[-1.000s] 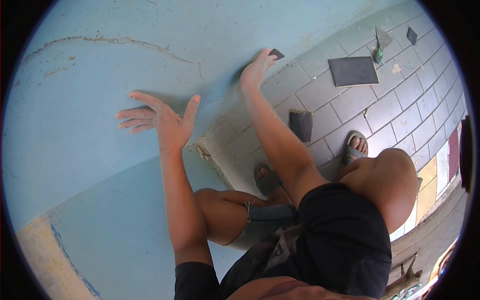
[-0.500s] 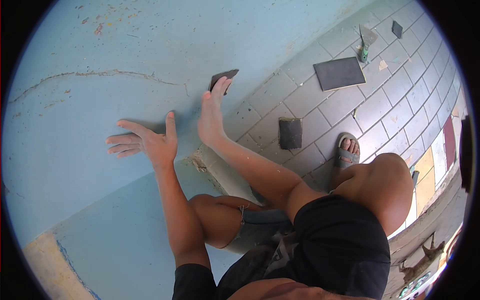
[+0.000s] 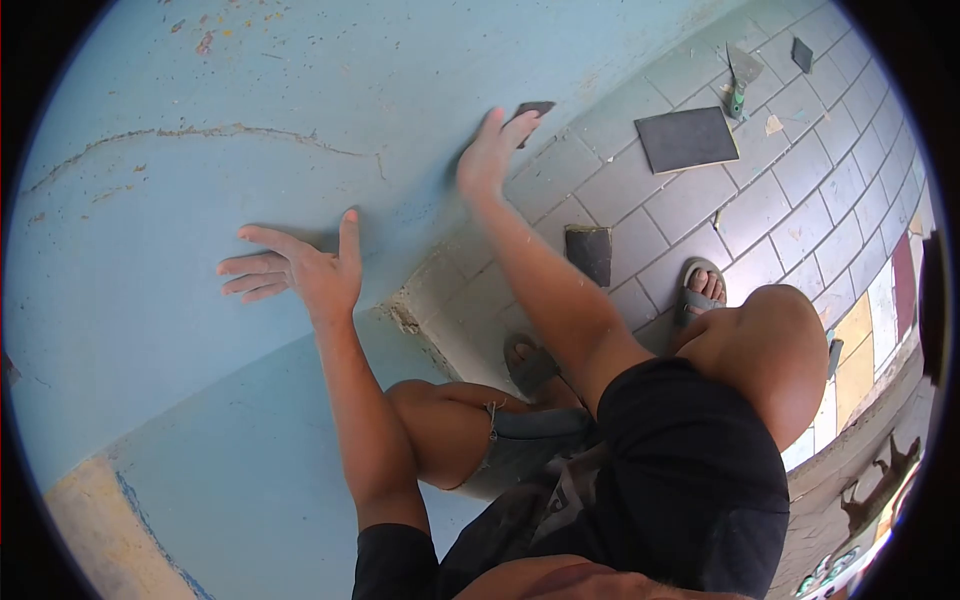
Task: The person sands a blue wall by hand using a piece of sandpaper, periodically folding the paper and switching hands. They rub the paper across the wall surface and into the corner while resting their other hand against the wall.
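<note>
My left hand [image 3: 295,272] rests against the light blue wall [image 3: 200,330] with its fingers spread and nothing in it. Farther along the same wall, my right hand [image 3: 493,155] presses a dark piece of sandpaper [image 3: 537,107] to the surface. Part of that piece is hidden behind the fingers. A long crack [image 3: 225,130] runs across the wall above my left hand.
On the grey tiles lie a large dark sheet [image 3: 688,139], a smaller dark piece [image 3: 588,255], another dark scrap [image 3: 802,55] and a green-handled putty knife [image 3: 738,88]. A chipped wall corner [image 3: 403,314] stands between my arms. An animal [image 3: 880,488] is at lower right.
My right hand has slid along the wall, up and to the right in view, carrying the sandpaper. My left hand stays nearly in place against the wall.
</note>
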Action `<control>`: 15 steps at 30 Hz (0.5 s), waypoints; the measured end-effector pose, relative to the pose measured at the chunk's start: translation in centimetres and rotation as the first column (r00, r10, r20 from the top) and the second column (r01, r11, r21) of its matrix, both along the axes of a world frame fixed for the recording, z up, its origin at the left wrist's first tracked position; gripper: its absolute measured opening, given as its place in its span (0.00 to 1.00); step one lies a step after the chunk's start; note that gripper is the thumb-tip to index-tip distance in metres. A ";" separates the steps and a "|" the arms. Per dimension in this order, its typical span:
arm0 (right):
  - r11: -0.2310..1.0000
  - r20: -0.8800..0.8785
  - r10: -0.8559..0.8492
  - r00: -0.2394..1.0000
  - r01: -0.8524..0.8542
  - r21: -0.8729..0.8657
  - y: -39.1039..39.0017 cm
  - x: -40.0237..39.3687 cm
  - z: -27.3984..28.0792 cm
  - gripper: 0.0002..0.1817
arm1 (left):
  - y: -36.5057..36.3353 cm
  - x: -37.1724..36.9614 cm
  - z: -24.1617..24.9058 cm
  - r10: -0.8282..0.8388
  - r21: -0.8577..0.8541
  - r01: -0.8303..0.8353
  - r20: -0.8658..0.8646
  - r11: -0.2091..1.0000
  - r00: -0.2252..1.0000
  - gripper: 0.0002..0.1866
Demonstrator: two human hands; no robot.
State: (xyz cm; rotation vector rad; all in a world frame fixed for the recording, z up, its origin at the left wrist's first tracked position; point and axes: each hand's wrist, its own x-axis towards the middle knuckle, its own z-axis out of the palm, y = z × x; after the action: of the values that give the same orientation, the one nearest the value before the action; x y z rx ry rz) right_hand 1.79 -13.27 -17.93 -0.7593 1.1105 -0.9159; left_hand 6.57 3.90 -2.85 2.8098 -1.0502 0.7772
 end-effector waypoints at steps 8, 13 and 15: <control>0.932 0.115 0.333 0.936 -0.307 -0.194 9.8 -1.0 5.0 0.44 | -0.7 -0.7 0.4 0.007 -0.027 -0.009 -0.060 1.000 0.998 0.76; 0.991 0.094 -0.049 0.994 0.036 0.131 -2.1 -0.7 2.7 0.37 | 0.0 -0.8 0.6 -0.013 0.025 0.016 -0.093 1.000 0.996 0.77; 0.997 0.159 -0.082 0.984 0.082 0.006 -0.4 0.4 1.7 0.43 | 0.0 -0.6 -0.4 -0.001 -0.007 0.000 -0.092 1.000 0.996 0.77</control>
State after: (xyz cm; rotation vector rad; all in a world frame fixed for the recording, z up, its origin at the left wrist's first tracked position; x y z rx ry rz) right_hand 2.16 -13.68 -16.25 -0.6327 1.0065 -1.0285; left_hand 5.95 3.85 -3.22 2.8096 -1.0319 0.6436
